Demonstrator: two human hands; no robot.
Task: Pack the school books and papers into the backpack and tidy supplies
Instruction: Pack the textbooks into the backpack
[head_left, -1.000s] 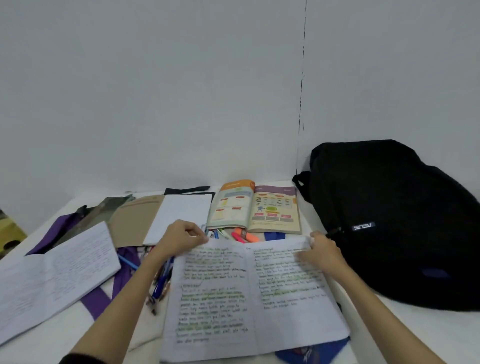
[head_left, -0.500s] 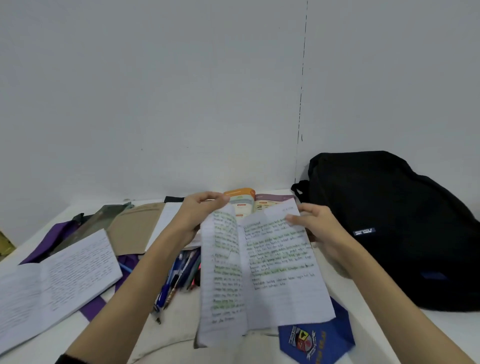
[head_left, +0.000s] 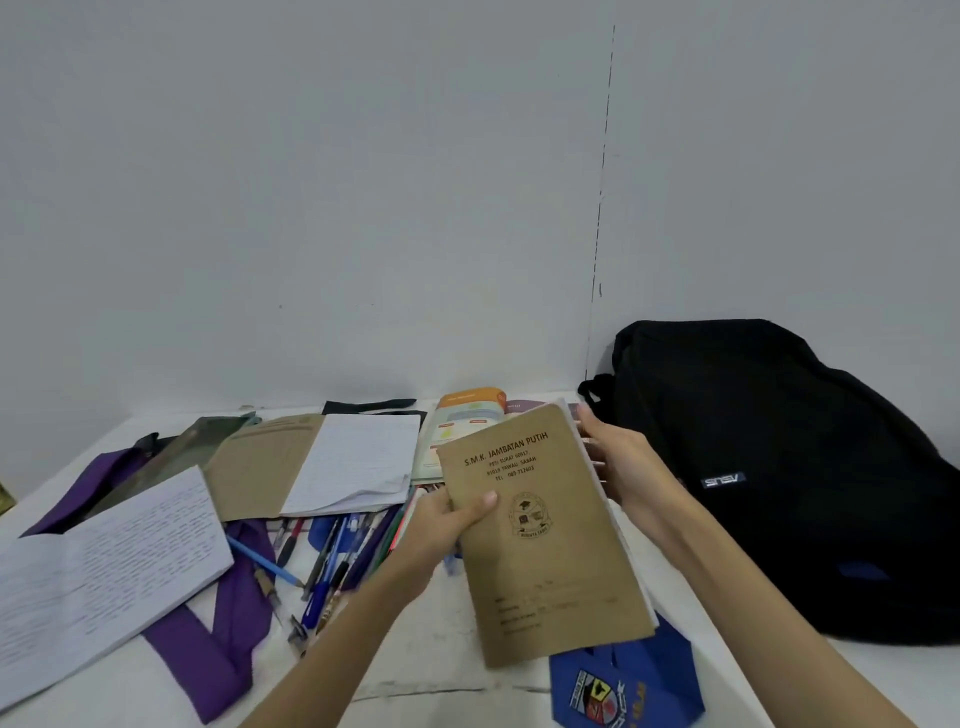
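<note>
Gripping the thin brown-covered school exercise book (head_left: 540, 530) by its edges, the left hand (head_left: 447, 525) pinched the left side with its thumb on the cover, and the right hand (head_left: 621, 462) held the upper right edge. Half a second earlier this book was open, showing handwritten pages; now it was shut and lifted above the white table (head_left: 415, 675). That likely readied it for the black fabric backpack (head_left: 805, 467), which lay just beside, apparently zipped. Loose pens (head_left: 332, 561) remained scattered to the left.
</note>
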